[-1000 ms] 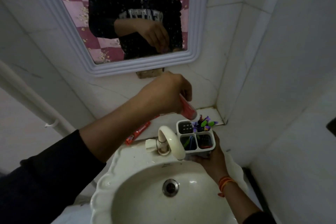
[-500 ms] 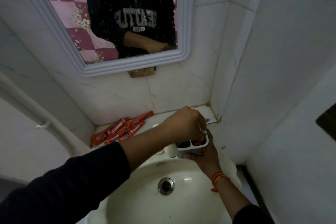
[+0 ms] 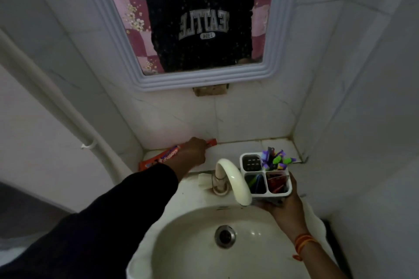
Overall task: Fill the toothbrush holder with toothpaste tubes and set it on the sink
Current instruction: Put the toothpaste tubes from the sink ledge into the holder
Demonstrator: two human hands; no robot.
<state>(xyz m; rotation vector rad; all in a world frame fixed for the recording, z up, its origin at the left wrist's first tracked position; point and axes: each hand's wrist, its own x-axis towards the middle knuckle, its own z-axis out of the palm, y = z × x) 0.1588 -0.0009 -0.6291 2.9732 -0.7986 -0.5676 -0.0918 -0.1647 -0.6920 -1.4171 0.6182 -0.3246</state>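
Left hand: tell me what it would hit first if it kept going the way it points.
The left hand already reaches the red toothpaste box on the ledge. Going on, it would probably meet the wall tile just behind; depth is unclear.

A home bathroom: white basin [image 3: 192, 244] with tap [image 3: 231, 179], framed mirror [image 3: 204, 18], tiled walls [image 3: 351, 97].

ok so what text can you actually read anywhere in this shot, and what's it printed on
"SEATTLE", mirrored and with its first letter hidden: on the dark sweatshirt reflected in the mirror.
Small badge under that word: looks like a number, too blurred to read.
White brand script on the red toothpaste boxes under the left hand: too blurred to read.
Toothbrush holder in the right hand: no readable text.
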